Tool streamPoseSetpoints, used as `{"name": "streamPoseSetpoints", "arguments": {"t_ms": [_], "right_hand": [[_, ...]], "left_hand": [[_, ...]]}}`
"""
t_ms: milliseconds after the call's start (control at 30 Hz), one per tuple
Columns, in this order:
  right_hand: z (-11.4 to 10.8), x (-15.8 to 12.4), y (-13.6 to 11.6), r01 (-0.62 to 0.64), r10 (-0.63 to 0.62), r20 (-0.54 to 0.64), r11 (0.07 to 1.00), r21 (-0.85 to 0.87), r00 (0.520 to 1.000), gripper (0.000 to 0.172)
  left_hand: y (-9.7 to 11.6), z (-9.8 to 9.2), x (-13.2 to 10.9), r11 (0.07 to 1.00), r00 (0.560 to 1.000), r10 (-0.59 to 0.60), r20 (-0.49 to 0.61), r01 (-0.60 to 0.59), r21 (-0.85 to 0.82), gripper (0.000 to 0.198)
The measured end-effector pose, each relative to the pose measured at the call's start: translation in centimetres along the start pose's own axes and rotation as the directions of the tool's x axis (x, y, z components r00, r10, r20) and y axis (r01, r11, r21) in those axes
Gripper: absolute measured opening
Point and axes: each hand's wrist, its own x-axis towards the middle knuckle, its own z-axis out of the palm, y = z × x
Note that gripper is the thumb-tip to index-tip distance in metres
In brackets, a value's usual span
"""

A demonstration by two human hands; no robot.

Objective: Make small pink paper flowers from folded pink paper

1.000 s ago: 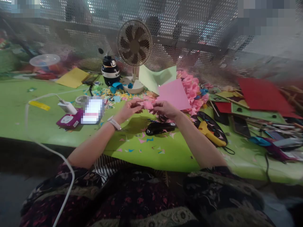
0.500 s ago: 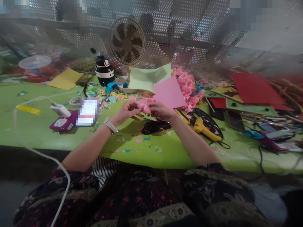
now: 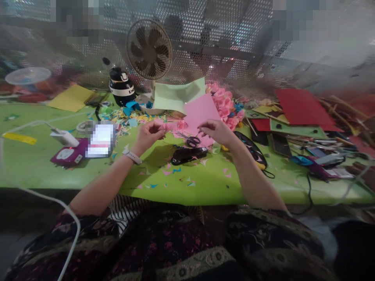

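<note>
My left hand (image 3: 149, 136), with a white watch on its wrist, pinches a small pink paper piece (image 3: 164, 126) above the green table. My right hand (image 3: 216, 132) is apart from it, fingers spread and curved, over the edge of a pink paper sheet (image 3: 200, 111). Between the hands lie dark-handled scissors (image 3: 191, 140) and a pink paper curl (image 3: 181, 124). A black stapler (image 3: 187, 155) rests nearer to me. Behind the sheet is a heap of pink paper petals (image 3: 224, 101).
A phone (image 3: 101, 140) and purple power box (image 3: 66, 155) lie at the left, with a white cable. A bottle (image 3: 121, 90) and fan (image 3: 149, 52) stand behind. Red sheets (image 3: 301, 107), pens and a black-and-yellow tool are at the right.
My hands have moved apart. My right hand has let go of the pink paper and shifted right, uncovering the scissors. The whole view has shifted slightly.
</note>
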Motion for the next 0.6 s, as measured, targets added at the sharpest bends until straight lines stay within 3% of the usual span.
{"name": "streamPoseSetpoints", "arguments": {"t_ms": [133, 300, 400, 500, 600], "right_hand": [[-3.4, -3.7, 0.9, -0.015, -0.019, -0.098, 0.941, -0.338, 0.995, 0.019], [-7.2, -8.7, 2.2, -0.308, 0.125, -0.341, 0.769, -0.560, 0.932, 0.025], [-8.6, -11.0, 4.2, -0.425, 0.309, -0.292, 0.657, -0.623, 0.905, 0.030], [-8.6, -12.5, 6.3, -0.353, 0.336, -0.175, 0.599, -0.719, 0.926, 0.038], [-7.5, -12.9, 7.5, -0.395, 0.381, -0.205, 0.531, -0.750, 0.902, 0.042]], "left_hand": [[0.1, 0.0, 0.0, 0.999, 0.999, -0.038, -0.033, 0.039, 0.010, 0.029], [0.2, 0.0, 0.0, 0.999, 0.998, -0.048, -0.045, 0.048, 0.003, 0.025], [0.2, 0.0, 0.1, 0.999, 0.998, -0.042, -0.054, 0.041, -0.008, 0.023], [0.1, 0.1, 0.1, 0.999, 0.998, -0.037, -0.054, 0.038, 0.001, 0.022], [0.0, 0.1, 0.1, 0.999, 0.998, -0.035, -0.044, 0.036, 0.011, 0.022]]}}
